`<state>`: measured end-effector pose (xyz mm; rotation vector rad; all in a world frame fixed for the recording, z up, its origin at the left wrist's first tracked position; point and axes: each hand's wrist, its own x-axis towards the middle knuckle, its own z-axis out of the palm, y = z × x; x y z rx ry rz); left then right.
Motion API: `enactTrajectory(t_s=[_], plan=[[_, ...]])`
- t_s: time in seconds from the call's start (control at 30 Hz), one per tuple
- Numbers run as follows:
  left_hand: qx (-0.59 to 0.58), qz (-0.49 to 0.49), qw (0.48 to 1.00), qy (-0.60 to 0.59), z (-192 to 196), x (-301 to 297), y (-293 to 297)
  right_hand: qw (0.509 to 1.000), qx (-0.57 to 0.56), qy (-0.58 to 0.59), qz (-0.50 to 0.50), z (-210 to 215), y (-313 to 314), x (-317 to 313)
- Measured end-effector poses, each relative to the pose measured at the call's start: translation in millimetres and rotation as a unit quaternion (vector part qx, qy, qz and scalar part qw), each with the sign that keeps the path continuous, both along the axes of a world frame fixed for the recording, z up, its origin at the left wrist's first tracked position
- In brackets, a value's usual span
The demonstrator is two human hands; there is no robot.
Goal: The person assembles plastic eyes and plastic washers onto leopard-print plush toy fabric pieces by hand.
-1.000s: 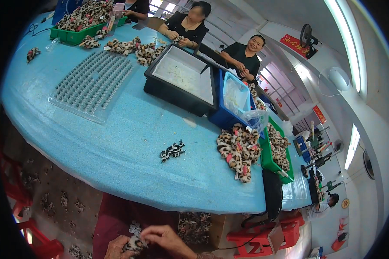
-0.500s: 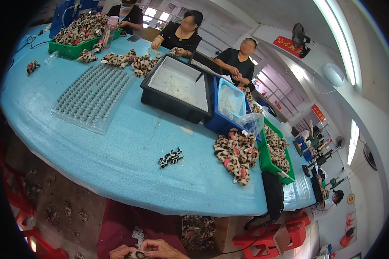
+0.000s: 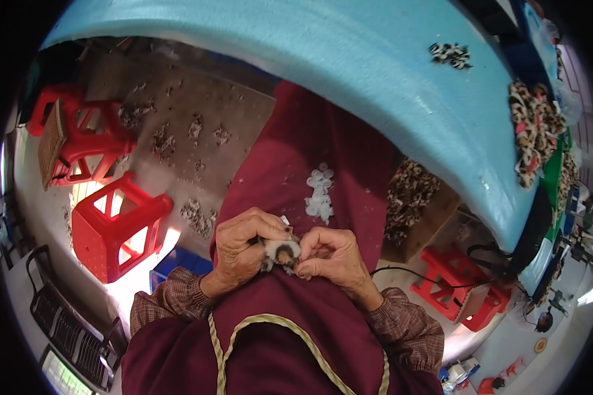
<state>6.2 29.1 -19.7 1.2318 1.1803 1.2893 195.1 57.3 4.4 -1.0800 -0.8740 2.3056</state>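
Observation:
Over my lap, my left hand [image 3: 247, 245] is closed round a small leopard-print plush piece [image 3: 282, 253] in white, black and tan. A small white tag or tip sticks up beside its fingers. At the piece's right edge, my right hand [image 3: 335, 261] is closed, thumb and forefinger pinched together. Whether those fingertips also hold something tiny is hidden. Beyond the hands, a cluster of small translucent white plastic discs [image 3: 319, 192] rests on my dark red apron [image 3: 303, 145].
The blue-covered table [image 3: 375, 59] curves ahead, bearing black-and-white fuzzy pieces [image 3: 450, 56] and a leopard-print plush pile [image 3: 534, 128]. Under its edge stands a cardboard box [image 3: 428, 227] of plush scraps. Red stools stand left [image 3: 122, 227] and right [image 3: 435, 273]. Scraps [image 3: 163, 140] litter the floor.
The view has tipped down from the table and co-workers to my lap. My hands now appear higher in the picture, still together at the plush piece.

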Motion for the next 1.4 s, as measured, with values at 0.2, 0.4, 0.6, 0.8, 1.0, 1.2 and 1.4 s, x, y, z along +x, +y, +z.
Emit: enactTrajectory(t_s=[0.2, 0.4, 0.6, 0.8, 1.0, 1.2, 1.4], plan=[[-0.172, -0.069, 0.982, -0.016, -6, -3, -23, 0.993, -0.057, 0.01, 0.107, -12, -11, 5], [-0.106, -0.117, 0.987, 0.005, -8, 3, -23, 0.826, 0.44, -0.346, 0.061, -28, 41, 12], [-0.086, -0.129, 0.988, 0.006, -10, 4, -20, 0.705, 0.548, -0.434, 0.12, -72, 74, 7], [-0.095, -0.12, 0.988, 0.005, -11, 4, -20, 0.658, 0.513, -0.517, 0.195, -84, 77, -2], [-0.107, -0.118, 0.987, -0.001, -12, 4, -19, 0.675, 0.502, -0.497, 0.211, -96, 80, 5], [-0.113, -0.109, 0.988, -0.003, -12, 3, -19, 0.672, 0.534, -0.466, 0.216, -92, 78, 23], [-0.095, -0.113, 0.989, 0.001, -14, 1, -21, 0.64, 0.563, -0.475, 0.217, -95, 71, 32]])
